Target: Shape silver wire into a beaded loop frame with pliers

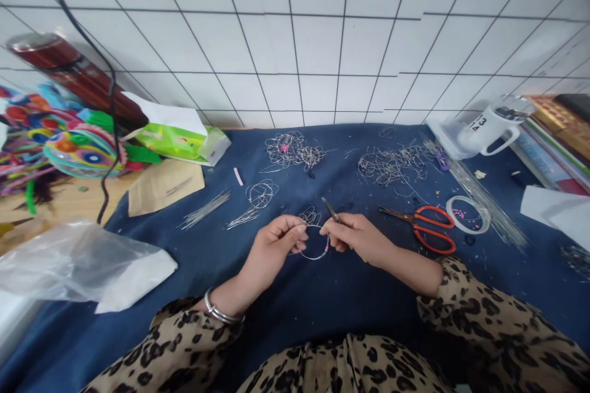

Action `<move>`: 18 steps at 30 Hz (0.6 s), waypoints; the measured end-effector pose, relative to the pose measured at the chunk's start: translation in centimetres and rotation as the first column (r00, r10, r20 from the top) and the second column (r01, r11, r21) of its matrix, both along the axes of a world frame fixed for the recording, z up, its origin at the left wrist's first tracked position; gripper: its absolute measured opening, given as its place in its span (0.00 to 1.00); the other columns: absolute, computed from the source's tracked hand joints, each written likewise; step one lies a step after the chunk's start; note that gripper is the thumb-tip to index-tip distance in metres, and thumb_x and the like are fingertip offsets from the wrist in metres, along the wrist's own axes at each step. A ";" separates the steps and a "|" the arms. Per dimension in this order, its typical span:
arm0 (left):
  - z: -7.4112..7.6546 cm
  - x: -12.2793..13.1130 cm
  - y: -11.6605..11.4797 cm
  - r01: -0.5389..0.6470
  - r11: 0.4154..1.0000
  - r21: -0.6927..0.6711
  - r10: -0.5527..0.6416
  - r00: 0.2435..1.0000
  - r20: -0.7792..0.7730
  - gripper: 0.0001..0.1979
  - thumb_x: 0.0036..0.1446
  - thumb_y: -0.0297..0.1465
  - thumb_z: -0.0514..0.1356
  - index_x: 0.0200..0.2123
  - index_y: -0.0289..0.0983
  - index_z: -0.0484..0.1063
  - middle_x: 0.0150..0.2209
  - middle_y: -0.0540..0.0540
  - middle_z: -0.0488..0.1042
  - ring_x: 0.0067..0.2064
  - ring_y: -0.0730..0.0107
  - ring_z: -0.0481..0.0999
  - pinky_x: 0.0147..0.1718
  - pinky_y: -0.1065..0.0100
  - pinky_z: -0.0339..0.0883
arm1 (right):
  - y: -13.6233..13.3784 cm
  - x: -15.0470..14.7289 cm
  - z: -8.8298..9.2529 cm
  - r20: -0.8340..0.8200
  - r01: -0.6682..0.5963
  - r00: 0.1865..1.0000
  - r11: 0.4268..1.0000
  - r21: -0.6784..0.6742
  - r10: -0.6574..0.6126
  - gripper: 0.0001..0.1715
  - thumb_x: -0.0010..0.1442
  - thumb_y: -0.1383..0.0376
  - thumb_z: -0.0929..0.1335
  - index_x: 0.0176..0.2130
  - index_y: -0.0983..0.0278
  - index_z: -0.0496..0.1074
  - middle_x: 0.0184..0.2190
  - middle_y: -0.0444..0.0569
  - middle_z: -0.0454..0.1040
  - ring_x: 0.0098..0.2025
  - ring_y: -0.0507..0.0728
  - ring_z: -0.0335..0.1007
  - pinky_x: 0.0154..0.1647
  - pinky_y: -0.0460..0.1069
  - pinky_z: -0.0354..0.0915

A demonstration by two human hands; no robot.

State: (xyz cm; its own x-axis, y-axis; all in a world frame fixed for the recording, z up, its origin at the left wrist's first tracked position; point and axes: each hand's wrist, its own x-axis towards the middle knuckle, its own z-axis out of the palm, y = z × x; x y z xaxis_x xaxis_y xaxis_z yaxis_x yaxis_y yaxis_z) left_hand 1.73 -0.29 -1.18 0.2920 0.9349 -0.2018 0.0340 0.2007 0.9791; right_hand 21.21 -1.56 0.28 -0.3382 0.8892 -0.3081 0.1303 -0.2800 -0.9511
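At wire ring (pixel 314 258), 2 curled hands (pixel 275 244) (pixel 362 234)

The right hand (pixel 357 236) hides most of a dark-tipped tool (pixel 332 211), the left hand (pixel 276 242) part of a wire ring (pixel 313 258); the ring's pink bit (pixel 327 249) is too small to identify. The left edge crops a colourful heap (pixel 27 141) at nine o'clock, the right edge white paper (pixel 557 212) at three.

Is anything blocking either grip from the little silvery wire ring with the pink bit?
Nothing visible. The left grip already pinches the thin silvery wire ring at its left side, and the right grip is at its right. The right grip also holds a slim dark metal tool, but its tip points away from the ring.
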 end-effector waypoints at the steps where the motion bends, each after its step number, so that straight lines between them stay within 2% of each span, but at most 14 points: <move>1: 0.1 -0.4 0.5 -0.034 0.999 0.021 0.034 0.999 0.009 0.08 0.54 0.34 0.59 0.34 0.35 0.68 0.27 0.50 0.71 0.24 0.76 0.68 0.24 0.74 0.62 | 0.2 0.2 0.3 -0.070 -0.011 0.998 0.995 -0.097 0.004 0.21 0.58 0.51 0.61 0.36 0.66 0.69 0.25 0.45 0.67 0.25 0.49 0.63 0.26 0.45 0.62; 3: 0.3 -1.1 1.5 -0.093 0.994 0.059 0.093 0.996 0.010 0.08 0.53 0.34 0.59 0.33 0.34 0.69 0.27 0.49 0.72 0.23 0.77 0.68 0.23 0.74 0.62 | 0.6 0.8 0.8 -0.168 -0.056 0.986 0.968 -0.244 0.014 0.23 0.57 0.49 0.60 0.36 0.66 0.69 0.28 0.48 0.68 0.27 0.51 0.66 0.27 0.47 0.66; 5: 0.5 -1.8 2.4 -0.099 0.992 0.077 0.100 0.995 -0.008 0.09 0.53 0.35 0.59 0.32 0.34 0.69 0.26 0.49 0.72 0.22 0.77 0.67 0.23 0.74 0.61 | 0.9 1.4 1.4 -0.205 -0.101 0.978 0.944 -0.315 0.036 0.24 0.57 0.49 0.61 0.35 0.67 0.69 0.27 0.48 0.68 0.26 0.51 0.67 0.28 0.49 0.68; 8: 0.6 -2.5 3.2 -0.053 0.995 0.083 0.058 0.996 -0.061 0.09 0.52 0.35 0.59 0.32 0.34 0.71 0.25 0.49 0.71 0.21 0.77 0.66 0.22 0.74 0.61 | 0.9 2.2 2.3 -0.315 -0.194 0.948 0.871 -0.451 0.048 0.24 0.57 0.49 0.60 0.37 0.67 0.69 0.27 0.48 0.69 0.29 0.54 0.70 0.30 0.54 0.69; 11: 0.4 -3.2 3.6 0.006 0.995 0.098 0.006 0.992 -0.128 0.10 0.52 0.36 0.59 0.33 0.35 0.71 0.25 0.50 0.71 0.21 0.77 0.66 0.22 0.74 0.62 | 0.5 2.8 3.2 -0.352 -0.200 0.936 0.848 -0.490 0.018 0.17 0.55 0.57 0.65 0.42 0.64 0.68 0.33 0.50 0.71 0.36 0.57 0.70 0.34 0.57 0.69; 13: 0.2 -3.4 3.8 0.052 0.993 0.105 -0.034 0.985 -0.166 0.10 0.52 0.36 0.59 0.34 0.36 0.71 0.26 0.50 0.71 0.21 0.76 0.66 0.23 0.74 0.62 | 0.2 3.0 3.4 -0.356 -0.194 0.934 0.835 -0.515 -0.002 0.17 0.55 0.59 0.65 0.45 0.63 0.67 0.35 0.51 0.70 0.37 0.58 0.71 0.35 0.59 0.69; 16: -0.1 -3.6 3.9 0.122 0.985 0.120 -0.094 0.972 -0.217 0.09 0.53 0.37 0.57 0.33 0.37 0.71 0.25 0.50 0.71 0.21 0.77 0.65 0.22 0.74 0.61 | -0.1 3.1 3.2 -0.266 -0.176 0.964 0.795 -0.580 0.020 0.19 0.55 0.57 0.66 0.44 0.64 0.66 0.31 0.50 0.71 0.32 0.57 0.72 0.32 0.57 0.69; 18: -0.2 -3.6 4.0 0.157 0.978 0.135 -0.119 0.960 -0.253 0.10 0.55 0.37 0.56 0.31 0.37 0.71 0.25 0.50 0.70 0.20 0.77 0.65 0.22 0.74 0.61 | 0.0 3.2 2.9 -0.215 -0.164 0.976 0.799 -0.578 0.045 0.21 0.56 0.55 0.64 0.46 0.64 0.65 0.31 0.51 0.72 0.32 0.58 0.72 0.32 0.57 0.69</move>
State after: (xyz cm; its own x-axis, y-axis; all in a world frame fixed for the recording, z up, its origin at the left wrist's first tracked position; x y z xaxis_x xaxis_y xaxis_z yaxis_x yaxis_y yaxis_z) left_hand -1.91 3.66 -1.38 0.3804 0.9141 -0.1406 0.2905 0.0262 0.9565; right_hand 24.41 -1.58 3.19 -0.5208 0.5109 -0.6839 0.0350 -0.7877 -0.6151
